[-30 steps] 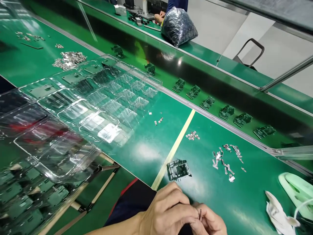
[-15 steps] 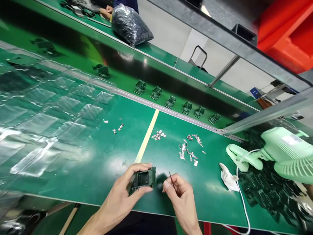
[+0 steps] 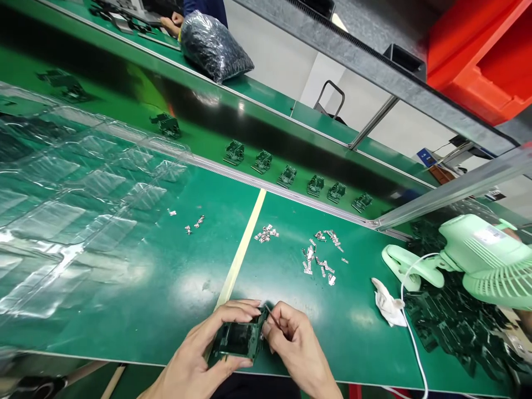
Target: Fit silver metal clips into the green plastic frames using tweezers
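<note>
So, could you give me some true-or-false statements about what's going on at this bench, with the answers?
1. The left hand holds a green part. True.
2. The right hand holds nothing. False: it pinches a thin dark rod.
3. Silvery bits lie on both sides of the yellow tape. True.
4. The fan is bright red. False: it is pale green.
5. In the picture, the clear tray lies left of the tape. True.
</note>
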{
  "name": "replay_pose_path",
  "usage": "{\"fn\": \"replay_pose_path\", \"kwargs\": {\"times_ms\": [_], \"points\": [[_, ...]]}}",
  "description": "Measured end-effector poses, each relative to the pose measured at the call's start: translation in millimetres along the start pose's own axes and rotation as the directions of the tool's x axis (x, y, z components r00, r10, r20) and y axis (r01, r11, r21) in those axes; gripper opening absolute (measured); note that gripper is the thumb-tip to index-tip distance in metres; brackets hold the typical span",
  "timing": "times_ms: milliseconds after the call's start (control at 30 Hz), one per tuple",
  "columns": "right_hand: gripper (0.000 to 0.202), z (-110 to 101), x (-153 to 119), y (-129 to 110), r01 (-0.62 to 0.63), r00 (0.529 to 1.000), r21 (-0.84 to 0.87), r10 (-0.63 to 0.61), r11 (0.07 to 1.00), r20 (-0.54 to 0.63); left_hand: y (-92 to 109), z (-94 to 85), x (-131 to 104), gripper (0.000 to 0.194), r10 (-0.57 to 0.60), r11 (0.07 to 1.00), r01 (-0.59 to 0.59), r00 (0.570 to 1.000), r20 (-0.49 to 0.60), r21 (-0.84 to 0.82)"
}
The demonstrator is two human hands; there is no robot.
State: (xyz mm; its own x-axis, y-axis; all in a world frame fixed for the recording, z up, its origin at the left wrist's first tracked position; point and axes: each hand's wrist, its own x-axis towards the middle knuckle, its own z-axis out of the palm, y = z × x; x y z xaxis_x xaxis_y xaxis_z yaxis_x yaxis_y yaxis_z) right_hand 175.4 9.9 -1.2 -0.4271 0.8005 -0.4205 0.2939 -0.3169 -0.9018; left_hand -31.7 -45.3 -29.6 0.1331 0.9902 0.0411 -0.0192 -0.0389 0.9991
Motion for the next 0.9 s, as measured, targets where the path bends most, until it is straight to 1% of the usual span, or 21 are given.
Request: {"fn": "replay_pose_path", "kwargs": {"times_ms": [67,100,200,300,367,467,533,600,667,767,833,900], "points": [[0.035,2.7,1.1,2.0,-0.016,1.0,0.027,0.016,1.0,0.007,1.7,1.3,-2.0,0.038,0.0,1.0,0.0,1.0,0.001,0.0],[0.036,5.0,1.6,3.1,-0.019,1.0,0.044,0.02,0.999,-0.009,2.0,2.3,-3.2,0.038,-0.004,1.0,0.004,1.0,-0.005,-0.002],[0.039,13.9,1.7,6.4,-0.003,0.991,0.108,0.017,0.994,-0.133,2.3,6.0,-5.4,0.038,-0.021,0.999,0.019,0.999,-0.048,-0.033],[0.041,21.5,-2.9,8.1,0.036,0.971,0.133,-0.003,0.99,-0.239,3.5,10.1,-3.3,0.034,-0.003,0.993,-0.01,0.994,-0.112,-0.114],[0.042,23.3,-8.5,8.3,0.074,0.963,0.105,-0.044,0.992,-0.265,5.3,11.8,-0.4,0.03,-0.002,0.984,-0.026,0.988,-0.152,-0.178],[0.037,22.1,-17.9,9.0,0.158,0.949,0.042,-0.14,0.987,-0.281,9.5,12.7,3.0,0.027,-0.075,0.965,0.028,0.982,-0.173,-0.26],[0.036,22.0,-22.9,11.6,0.223,0.92,-0.056,-0.229,0.973,-0.316,12.6,13.0,3.8,0.028,-0.153,0.941,0.086,0.971,-0.184,-0.328],[0.035,24.6,-25.5,16.4,0.271,0.882,-0.191,-0.323,0.943,-0.344,14.5,13.3,3.5,0.032,-0.222,0.906,0.127,0.955,-0.198,-0.404],[0.034,29.5,-25.4,22.3,0.305,0.858,-0.306,-0.4,0.902,-0.323,13.9,12.9,2.7,0.034,-0.256,0.871,0.143,0.949,-0.186,-0.469],[0.04,36.8,-22.1,30.0,0.346,0.853,-0.38,-0.456,0.858,-0.252,7.8,9.8,1.6,0.038,-0.232,0.846,0.148,0.967,-0.103,-0.512],[0.045,39.2,-19.7,33.1,0.321,0.868,-0.398,-0.435,0.859,-0.24,2.0,7.5,1.1,0.04,-0.215,0.844,0.156,0.975,-0.057,-0.513],[0.047,40.0,-18.1,34.6,0.277,0.889,-0.394,-0.39,0.876,-0.241,-3.0,6.3,1.2,0.041,-0.209,0.839,0.159,0.977,-0.038,-0.521]]}}
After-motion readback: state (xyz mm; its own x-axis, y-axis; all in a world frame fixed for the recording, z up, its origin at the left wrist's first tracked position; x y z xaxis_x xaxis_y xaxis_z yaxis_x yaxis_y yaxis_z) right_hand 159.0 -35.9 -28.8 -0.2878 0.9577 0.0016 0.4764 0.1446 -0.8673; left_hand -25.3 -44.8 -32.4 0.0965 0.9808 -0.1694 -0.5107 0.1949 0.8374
